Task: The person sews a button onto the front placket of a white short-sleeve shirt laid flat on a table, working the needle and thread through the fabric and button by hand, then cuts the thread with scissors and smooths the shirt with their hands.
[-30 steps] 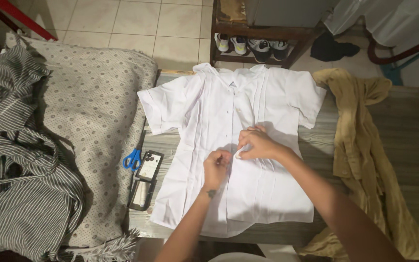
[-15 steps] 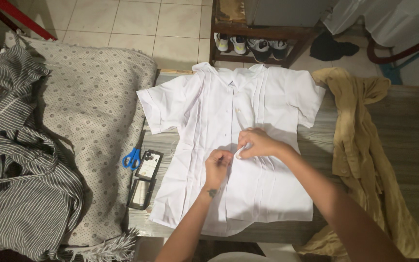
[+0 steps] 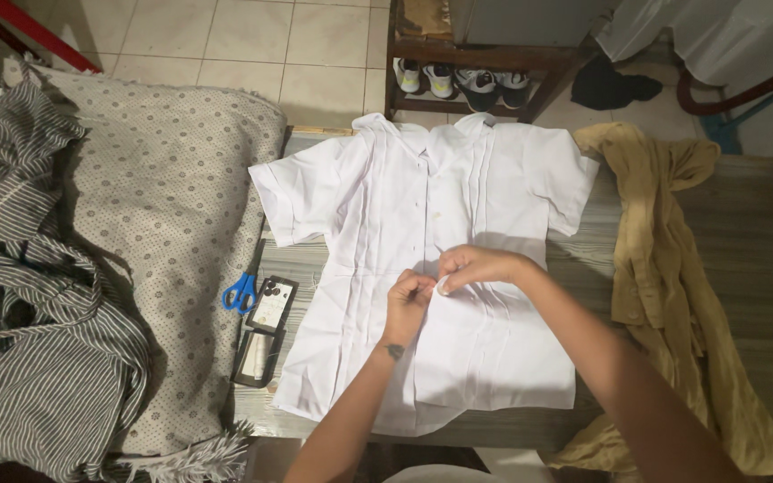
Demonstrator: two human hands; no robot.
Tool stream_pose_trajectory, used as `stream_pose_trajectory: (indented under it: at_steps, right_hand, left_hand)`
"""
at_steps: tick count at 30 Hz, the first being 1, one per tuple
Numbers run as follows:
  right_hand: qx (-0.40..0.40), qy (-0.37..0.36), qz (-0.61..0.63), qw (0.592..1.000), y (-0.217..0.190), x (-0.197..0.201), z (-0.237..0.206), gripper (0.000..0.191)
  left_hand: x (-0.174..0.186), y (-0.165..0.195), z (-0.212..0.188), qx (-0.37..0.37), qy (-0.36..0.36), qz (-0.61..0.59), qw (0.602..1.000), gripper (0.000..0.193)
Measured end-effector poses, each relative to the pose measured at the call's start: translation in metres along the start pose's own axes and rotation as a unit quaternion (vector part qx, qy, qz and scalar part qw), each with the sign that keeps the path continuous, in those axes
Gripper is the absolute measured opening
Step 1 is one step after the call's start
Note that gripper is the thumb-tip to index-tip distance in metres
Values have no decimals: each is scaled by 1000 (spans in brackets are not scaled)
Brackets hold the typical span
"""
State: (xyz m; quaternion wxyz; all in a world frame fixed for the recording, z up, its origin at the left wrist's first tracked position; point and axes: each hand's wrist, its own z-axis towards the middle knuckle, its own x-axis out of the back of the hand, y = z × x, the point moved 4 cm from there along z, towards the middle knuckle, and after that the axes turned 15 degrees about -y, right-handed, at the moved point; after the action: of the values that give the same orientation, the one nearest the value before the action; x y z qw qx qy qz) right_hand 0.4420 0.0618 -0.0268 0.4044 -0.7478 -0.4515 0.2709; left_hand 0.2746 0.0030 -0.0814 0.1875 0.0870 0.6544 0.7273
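A white short-sleeved shirt (image 3: 458, 224) was laid flat, front up, across the grey wooden desk (image 3: 762, 259), collar towards the far edge. At the middle of its front placket, both hands were brought together: the left hand (image 3: 407, 304) was pinched shut on the fabric, and the right hand (image 3: 476, 266) was closed on the same strip just beside it, fingertips nearly touching. A blue-handled pair of scissors (image 3: 241, 292) and an open small sewing kit (image 3: 264, 329) were seen left of the shirt. A patterned grey cloth (image 3: 172, 206) and a striped garment (image 3: 29, 340) were spread further left; a tan garment (image 3: 664, 268) was draped on the right. Shoes (image 3: 458, 80) were lined on a low shelf beyond
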Motion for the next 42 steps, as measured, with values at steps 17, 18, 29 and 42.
stream_pose_trajectory:
  at_steps: [17,18,29,42]
  right_hand:
    - [47,74,-123,989,4,6,0,24]
    - [41,78,-114,990,6,6,-1,23]
    - [88,87,-111,986,4,3,9,26]
    - [49,138,-146,978,-13,2,36,29]
  left_hand:
    - [1,4,-2,58,-20,-73,995,19]
    - [3,14,-1,60,-22,-42,997,22]
    - [1,121,-4,-167,28,359,918,9]
    - [51,107,-13,-80,100,175,976,21]
